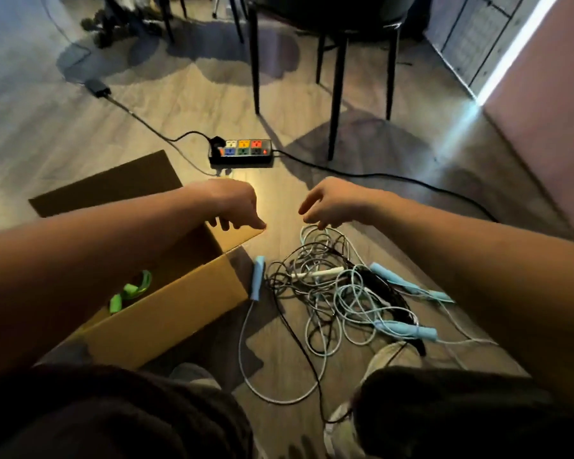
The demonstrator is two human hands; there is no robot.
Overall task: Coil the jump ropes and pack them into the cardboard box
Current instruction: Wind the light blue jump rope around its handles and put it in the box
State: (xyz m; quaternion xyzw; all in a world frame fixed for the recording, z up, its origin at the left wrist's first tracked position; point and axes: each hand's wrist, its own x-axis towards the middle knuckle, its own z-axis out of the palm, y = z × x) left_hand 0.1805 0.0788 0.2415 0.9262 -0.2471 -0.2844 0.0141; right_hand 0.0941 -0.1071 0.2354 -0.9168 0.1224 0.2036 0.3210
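Ropes (pixel 338 293) tangled on floor (pixel 179 104): four blue handles, one white. One green rope (pixel 131 289) in cardboard box (pixel 176 309). Left hand (pixel 236 203) and right hand (pixel 328 203) both loosely curled, empty.

No text, label or number can be read anywhere — the cardboard box (pixel 166 303) is plain.

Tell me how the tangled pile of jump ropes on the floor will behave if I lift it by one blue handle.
The tangled ropes look thin and floppy, so they would probably sag and trail. Their loops cross each other, so lifting the blue handle beside the cardboard box likely drags the other ropes along. The round handles may roll on the smooth floor.
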